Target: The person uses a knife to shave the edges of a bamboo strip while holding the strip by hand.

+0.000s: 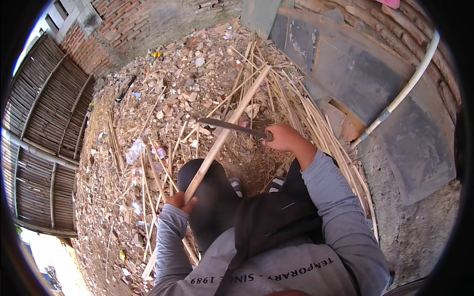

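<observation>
My left hand (181,201) is closed around the near end of a long, pale bamboo strip (210,157), beside my left knee. The strip slants away from me, up and to the right, over the ground. In my right hand (287,138) is the handle of a machete (247,130) with a dark, narrow blade. Its blade lies across the strip about midway along, pointing left; whether it touches or bites into the bamboo I cannot tell.
Split bamboo strips (303,111) are piled ahead and to the right. Rubble (187,93) and litter, including a clear plastic bag (134,151), cover the ground. Dark panels (355,74) and a white pipe (410,85) lean at the right. A bamboo fence (42,103) stands left.
</observation>
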`<state>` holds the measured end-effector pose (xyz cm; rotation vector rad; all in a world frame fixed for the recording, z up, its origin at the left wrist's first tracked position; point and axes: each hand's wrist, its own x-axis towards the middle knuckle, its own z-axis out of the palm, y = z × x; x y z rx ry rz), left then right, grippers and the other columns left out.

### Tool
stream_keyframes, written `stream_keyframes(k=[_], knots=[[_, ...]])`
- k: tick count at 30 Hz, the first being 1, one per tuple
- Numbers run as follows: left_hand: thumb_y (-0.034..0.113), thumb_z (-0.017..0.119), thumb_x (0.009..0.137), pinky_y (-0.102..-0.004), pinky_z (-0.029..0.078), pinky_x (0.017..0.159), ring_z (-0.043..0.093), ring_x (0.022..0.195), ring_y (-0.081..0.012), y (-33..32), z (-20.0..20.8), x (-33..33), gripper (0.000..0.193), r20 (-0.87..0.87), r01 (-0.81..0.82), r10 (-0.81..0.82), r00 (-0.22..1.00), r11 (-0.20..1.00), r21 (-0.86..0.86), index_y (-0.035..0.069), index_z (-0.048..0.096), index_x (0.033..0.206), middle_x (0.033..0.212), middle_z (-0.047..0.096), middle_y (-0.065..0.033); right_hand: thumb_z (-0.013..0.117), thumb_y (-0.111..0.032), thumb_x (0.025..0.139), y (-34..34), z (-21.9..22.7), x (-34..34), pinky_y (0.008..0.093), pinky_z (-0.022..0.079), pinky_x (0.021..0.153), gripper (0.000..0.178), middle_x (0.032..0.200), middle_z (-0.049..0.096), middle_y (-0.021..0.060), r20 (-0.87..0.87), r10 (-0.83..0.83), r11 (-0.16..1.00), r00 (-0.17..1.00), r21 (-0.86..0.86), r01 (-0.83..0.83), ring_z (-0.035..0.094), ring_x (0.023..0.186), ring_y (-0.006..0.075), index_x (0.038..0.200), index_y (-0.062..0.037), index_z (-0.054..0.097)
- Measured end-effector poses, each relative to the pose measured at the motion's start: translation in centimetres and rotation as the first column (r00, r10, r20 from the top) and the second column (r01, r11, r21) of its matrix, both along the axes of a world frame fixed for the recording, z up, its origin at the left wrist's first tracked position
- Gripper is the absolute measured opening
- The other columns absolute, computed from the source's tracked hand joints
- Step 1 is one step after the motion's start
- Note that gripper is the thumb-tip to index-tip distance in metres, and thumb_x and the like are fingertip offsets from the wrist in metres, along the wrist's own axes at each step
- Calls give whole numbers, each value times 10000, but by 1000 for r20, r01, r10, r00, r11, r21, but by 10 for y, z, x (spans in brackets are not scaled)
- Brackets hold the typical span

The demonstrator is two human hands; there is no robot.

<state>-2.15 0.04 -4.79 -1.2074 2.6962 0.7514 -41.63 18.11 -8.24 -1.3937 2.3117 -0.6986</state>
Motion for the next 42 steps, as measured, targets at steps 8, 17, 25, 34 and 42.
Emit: stream_keyframes(k=[8,17,25,34,42], knots=[[473,689,847,-421,480,703,646,742,-341,-5,-6,1,488,-32,13,-12,999,1000,24,-5,630,925,759,650,-190,730,-308,768,4,-11,-6,462,495,688,288,777,659,182,-19,-18,998,1000,-63,17,645,757,372,910,-60,690],[446,723,830,-411,453,601,586,619,-295,0,-7,0,462,-133,0,-2,991,1000,-13,0,604,817,667,600,-169,737,-333,764,3,1,-7,482,502,723,288,816,663,165,41,-92,995,995,37,91,647,825,373,887,-80,676],[484,714,823,-433,453,644,598,659,-333,7,7,-4,511,-98,-52,57,994,997,48,-15,603,826,703,612,-192,731,-327,767,2,-5,-1,473,503,738,295,823,667,176,-35,46,999,998,6,-45,646,834,383,900,-70,677],[508,706,821,-445,452,643,604,667,-348,13,13,-7,532,-165,-40,53,985,996,82,-14,601,822,705,610,-201,737,-329,760,1,-9,-7,471,504,716,287,799,662,169,17,-74,997,997,6,74,647,810,378,864,-70,671],[517,693,825,-445,469,671,624,711,-374,6,10,-6,538,-32,-49,50,998,998,48,-16,626,862,744,638,-210,729,-310,763,3,-12,-9,469,502,716,288,807,662,171,15,-12,1000,1000,-4,12,646,812,374,906,-67,675]])
